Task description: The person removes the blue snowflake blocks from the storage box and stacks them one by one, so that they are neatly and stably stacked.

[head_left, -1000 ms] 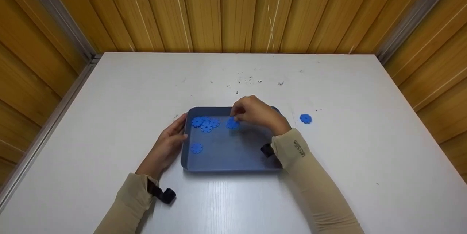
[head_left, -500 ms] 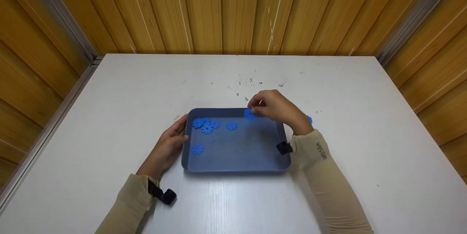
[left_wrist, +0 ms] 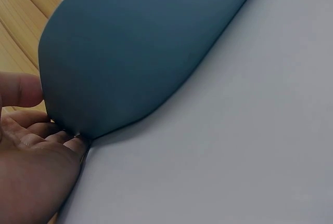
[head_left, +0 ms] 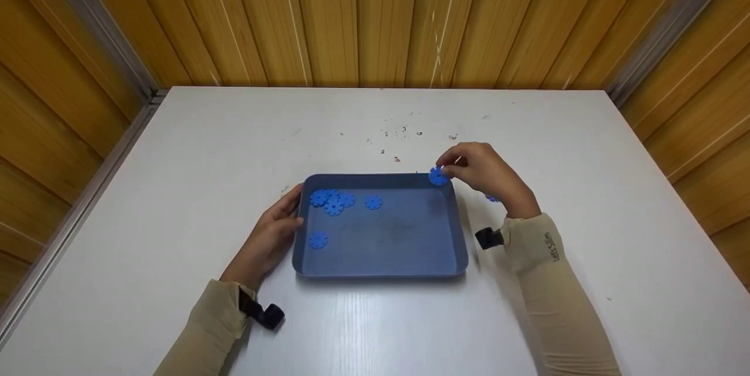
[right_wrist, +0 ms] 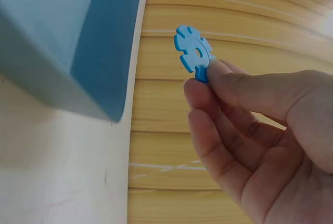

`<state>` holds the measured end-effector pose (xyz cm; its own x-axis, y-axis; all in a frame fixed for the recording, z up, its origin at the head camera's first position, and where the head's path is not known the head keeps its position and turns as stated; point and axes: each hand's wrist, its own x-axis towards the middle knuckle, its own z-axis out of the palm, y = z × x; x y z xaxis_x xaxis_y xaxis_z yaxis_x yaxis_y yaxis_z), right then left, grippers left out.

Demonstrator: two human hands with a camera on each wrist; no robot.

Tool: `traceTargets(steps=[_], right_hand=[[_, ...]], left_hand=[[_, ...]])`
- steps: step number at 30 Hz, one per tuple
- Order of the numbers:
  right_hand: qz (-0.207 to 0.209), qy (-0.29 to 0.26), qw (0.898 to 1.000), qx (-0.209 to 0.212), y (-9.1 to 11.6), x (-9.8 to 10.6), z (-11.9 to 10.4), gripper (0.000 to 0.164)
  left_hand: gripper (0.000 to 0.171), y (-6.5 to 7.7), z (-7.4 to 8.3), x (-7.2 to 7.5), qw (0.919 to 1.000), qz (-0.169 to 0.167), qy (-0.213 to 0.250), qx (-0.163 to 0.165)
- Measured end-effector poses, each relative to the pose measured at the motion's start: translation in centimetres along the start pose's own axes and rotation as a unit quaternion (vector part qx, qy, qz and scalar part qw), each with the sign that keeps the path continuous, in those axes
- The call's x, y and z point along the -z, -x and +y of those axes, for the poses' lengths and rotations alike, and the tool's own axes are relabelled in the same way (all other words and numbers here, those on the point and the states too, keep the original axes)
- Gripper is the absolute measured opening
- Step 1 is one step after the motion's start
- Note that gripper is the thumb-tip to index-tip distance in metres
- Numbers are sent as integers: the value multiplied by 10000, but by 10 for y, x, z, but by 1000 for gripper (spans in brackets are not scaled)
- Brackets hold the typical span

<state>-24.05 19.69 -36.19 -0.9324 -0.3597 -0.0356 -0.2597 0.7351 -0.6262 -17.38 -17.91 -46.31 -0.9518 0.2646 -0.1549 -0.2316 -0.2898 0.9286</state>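
Note:
My right hand (head_left: 489, 174) pinches a blue notched plastic disc (head_left: 437, 175) between thumb and fingertips, over the far right corner of the grey-blue tray (head_left: 404, 235). In the right wrist view the disc (right_wrist: 193, 52) shows slots round its edge and a hole in its middle. My left hand (head_left: 269, 238) holds the tray's left side; in the left wrist view its thumb (left_wrist: 23, 90) touches the tray's outer wall and the other fingers are at the lower edge. Several similar discs overlap at the tray's far left, one disc (head_left: 373, 202) lies apart near the back, and another disc (head_left: 318, 240) lies at front left.
One more blue disc (head_left: 492, 197) lies on the white table (head_left: 375, 329) right of the tray, mostly hidden by my right wrist. Wood-look panels (head_left: 328, 19) stand behind the table and at both sides. Black wrist cameras stick out from both sleeves.
My right hand has lifted a disc from the tray and carried it right to the far right corner. Another disc stays where the hand was. My left hand has kept its place.

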Motion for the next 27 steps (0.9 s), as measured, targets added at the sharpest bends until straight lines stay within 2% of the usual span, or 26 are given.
traceTargets(steps=[8, 16, 27], right_hand=[[116, 58, 9991, -404, 8, 12, 27, 22], [33, 56, 9962, -870, 18, 24, 55, 26], [89, 127, 9949, -998, 25, 27, 85, 26]], left_hand=[[73, 0, -1, -1, 10000, 28, -21, 7], [73, -1, -1, -1, 9999, -78, 35, -59], [73, -1, -1, -1, 10000, -34, 32, -21]])
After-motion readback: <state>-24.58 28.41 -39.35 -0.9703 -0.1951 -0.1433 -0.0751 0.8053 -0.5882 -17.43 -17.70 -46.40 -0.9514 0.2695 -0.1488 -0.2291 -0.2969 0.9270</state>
